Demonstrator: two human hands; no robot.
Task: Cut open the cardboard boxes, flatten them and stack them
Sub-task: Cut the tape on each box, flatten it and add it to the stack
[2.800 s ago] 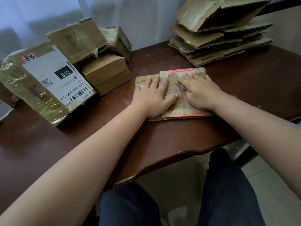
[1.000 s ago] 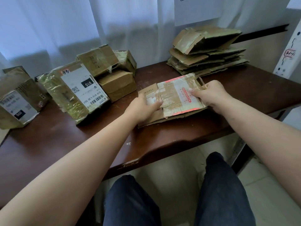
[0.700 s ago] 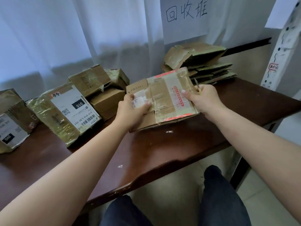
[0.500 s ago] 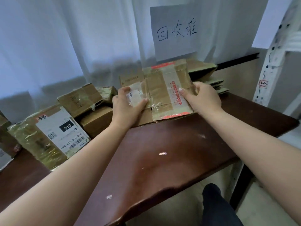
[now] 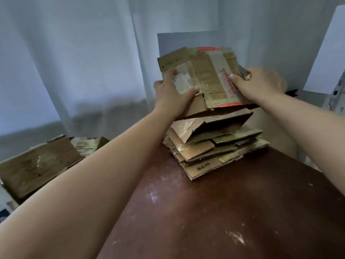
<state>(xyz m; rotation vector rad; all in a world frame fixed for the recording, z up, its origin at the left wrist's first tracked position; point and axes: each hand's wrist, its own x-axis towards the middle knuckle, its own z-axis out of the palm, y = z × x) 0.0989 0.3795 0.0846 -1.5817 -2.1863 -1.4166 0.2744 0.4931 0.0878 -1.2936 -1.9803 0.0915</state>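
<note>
A flattened cardboard box (image 5: 207, 75) with clear tape and a red-printed label hangs in the air just above the stack of flattened boxes (image 5: 211, 146) at the far side of the brown table (image 5: 214, 212). My left hand (image 5: 171, 96) grips its left edge, thumb on top. My right hand (image 5: 255, 85) grips its right edge, thumb lying on the label. The flat box tilts toward me and hides the back of the stack. No knife is visible.
Uncut taped boxes (image 5: 37, 165) stand at the table's left, another (image 5: 89, 144) behind them. A white curtain (image 5: 74, 62) hangs behind, with a sheet of paper (image 5: 186, 40) above the stack. A metal rack post (image 5: 337, 96) is at the right.
Both hands lifted the flattened box off the table's middle and carried it up and back, to just above the stack. The view has swung toward the stack.
</note>
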